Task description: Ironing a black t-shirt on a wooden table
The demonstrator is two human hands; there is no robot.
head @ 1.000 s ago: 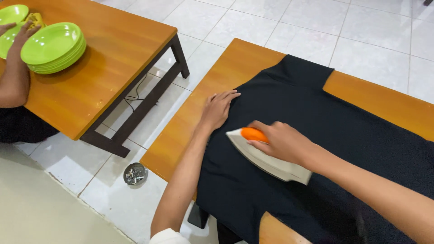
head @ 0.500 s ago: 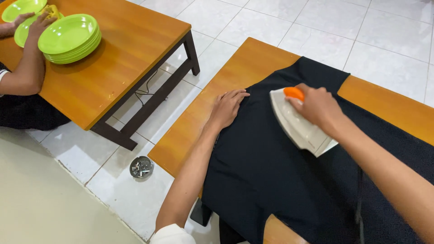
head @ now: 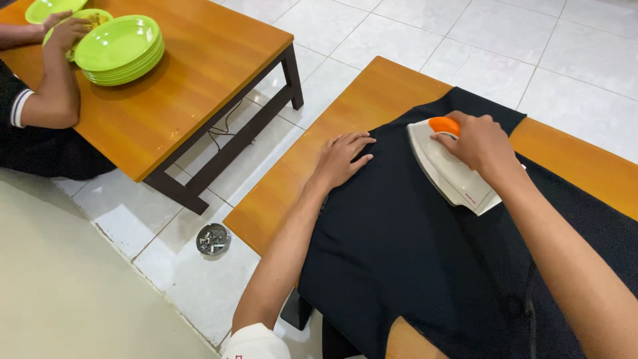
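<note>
A black garment (head: 412, 246) lies spread over a low orange wooden table (head: 362, 100). My right hand (head: 480, 143) grips the orange handle of a white clothes iron (head: 444, 169), which rests flat on the upper part of the garment, near its sleeve. My left hand (head: 342, 158) lies flat with fingers spread on the garment's left edge, a short way left of the iron's tip.
A second orange table (head: 199, 73) stands at upper left with a stack of green plates (head: 119, 50); another person's hand (head: 70, 30) works at a plate there. A round ashtray (head: 212, 239) sits on the white tiled floor between the tables.
My right hand has pushed the iron up the garment, from its middle toward the far sleeve. My left hand stays pressed on the cloth. The view has shifted slightly.
</note>
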